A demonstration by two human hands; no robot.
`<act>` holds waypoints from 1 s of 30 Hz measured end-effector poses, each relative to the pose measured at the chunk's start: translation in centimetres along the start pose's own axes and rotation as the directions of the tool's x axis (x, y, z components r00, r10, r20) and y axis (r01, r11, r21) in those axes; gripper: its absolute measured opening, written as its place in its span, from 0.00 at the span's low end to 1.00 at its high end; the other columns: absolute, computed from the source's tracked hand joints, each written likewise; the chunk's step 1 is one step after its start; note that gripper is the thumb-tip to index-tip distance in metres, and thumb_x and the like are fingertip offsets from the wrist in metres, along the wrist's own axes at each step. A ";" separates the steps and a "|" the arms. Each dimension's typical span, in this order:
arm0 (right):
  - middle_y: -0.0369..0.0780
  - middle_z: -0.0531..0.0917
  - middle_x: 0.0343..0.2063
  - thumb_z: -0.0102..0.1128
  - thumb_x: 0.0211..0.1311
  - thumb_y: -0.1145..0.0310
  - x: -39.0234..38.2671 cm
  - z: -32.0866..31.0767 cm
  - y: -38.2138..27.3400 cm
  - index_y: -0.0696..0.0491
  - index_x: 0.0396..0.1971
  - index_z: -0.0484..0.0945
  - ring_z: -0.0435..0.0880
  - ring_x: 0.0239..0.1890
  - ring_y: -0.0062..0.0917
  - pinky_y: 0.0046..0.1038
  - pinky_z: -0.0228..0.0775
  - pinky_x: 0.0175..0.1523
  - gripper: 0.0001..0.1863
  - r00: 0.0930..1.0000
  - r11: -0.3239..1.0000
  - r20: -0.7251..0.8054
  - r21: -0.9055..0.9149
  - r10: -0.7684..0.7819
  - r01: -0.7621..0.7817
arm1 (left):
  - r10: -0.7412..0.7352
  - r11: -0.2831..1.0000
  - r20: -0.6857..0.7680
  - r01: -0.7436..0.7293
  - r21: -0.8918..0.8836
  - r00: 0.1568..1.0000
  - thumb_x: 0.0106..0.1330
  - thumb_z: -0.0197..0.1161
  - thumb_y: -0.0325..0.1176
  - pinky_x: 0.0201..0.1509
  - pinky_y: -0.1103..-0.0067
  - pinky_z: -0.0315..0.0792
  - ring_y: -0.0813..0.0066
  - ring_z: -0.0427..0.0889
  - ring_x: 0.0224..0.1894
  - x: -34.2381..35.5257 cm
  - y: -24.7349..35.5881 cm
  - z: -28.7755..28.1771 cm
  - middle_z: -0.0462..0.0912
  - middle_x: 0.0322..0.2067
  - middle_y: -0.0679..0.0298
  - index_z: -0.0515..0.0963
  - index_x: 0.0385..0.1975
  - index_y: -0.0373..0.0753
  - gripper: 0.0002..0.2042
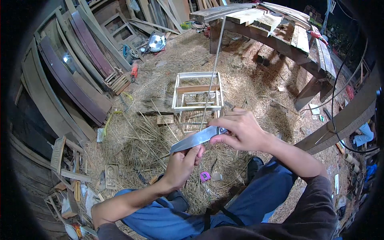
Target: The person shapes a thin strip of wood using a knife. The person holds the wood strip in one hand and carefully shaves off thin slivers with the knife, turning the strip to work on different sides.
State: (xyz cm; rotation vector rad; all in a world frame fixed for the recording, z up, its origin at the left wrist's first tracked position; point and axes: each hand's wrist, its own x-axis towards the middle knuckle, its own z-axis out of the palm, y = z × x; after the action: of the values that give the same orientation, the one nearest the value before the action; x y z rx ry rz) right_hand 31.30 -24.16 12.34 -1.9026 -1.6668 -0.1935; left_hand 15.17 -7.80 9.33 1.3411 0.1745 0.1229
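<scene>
My right hand [242, 130] is closed around the handle of a knife, with the broad, shiny blade [194, 139] pointing left. Just below the blade, my left hand [185, 163] is closed, its thumb and fingers pinched beside the blade's lower edge. A long thin wooden strip [214, 66] rises away from the hands toward the workbench. Its lower part passes behind the blade into line with my left fingers, and the grip on it is partly hidden.
A light wooden frame [198, 108] stands on the straw-littered floor ahead. The workbench [272, 38] fills the far right. Curved boards [68, 76] lean at left, near a circular saw [156, 42] and an orange power tool [134, 70]. A pink tape measure [205, 176] lies between my feet.
</scene>
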 end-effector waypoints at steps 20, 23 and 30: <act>0.42 0.85 0.28 0.58 0.68 0.55 -0.7 -2.5 1.1 0.53 0.52 0.77 0.82 0.23 0.26 0.29 0.72 0.31 0.20 0.863 0.869 -0.112 0.088 0.494 -0.486 | -0.064 0.989 0.068 0.055 0.134 0.996 0.77 0.48 0.39 0.28 0.87 0.63 0.87 0.67 0.24 -1.9 -0.8 -2.3 0.73 0.26 0.70 0.71 0.46 0.39 0.11; 0.41 0.86 0.34 0.58 0.68 0.58 -0.6 -0.8 1.0 0.53 0.60 0.71 0.83 0.30 0.24 0.30 0.75 0.37 0.24 0.942 0.898 -0.039 0.317 0.334 -0.305 | -0.065 0.978 0.112 0.041 0.202 0.992 0.77 0.48 0.38 0.29 0.87 0.64 0.87 0.67 0.25 -2.0 -1.4 -2.0 0.74 0.27 0.69 0.71 0.45 0.39 0.10; 0.45 0.76 0.57 0.58 0.69 0.61 0.3 -0.8 0.1 0.57 0.61 0.68 0.77 0.57 0.27 0.32 0.68 0.62 0.26 0.946 0.728 0.179 0.604 0.272 -0.324 | -0.056 0.981 0.160 0.025 0.191 0.986 0.76 0.47 0.35 0.33 0.81 0.70 0.80 0.73 0.27 -0.7 -2.1 -1.7 0.77 0.30 0.63 0.70 0.49 0.35 0.11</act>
State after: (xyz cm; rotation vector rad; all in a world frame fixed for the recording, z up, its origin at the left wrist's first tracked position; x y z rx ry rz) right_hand 31.68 -24.29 13.13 -1.6185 -1.2172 0.5226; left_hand 14.11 -6.79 6.95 1.5290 0.0747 -0.0404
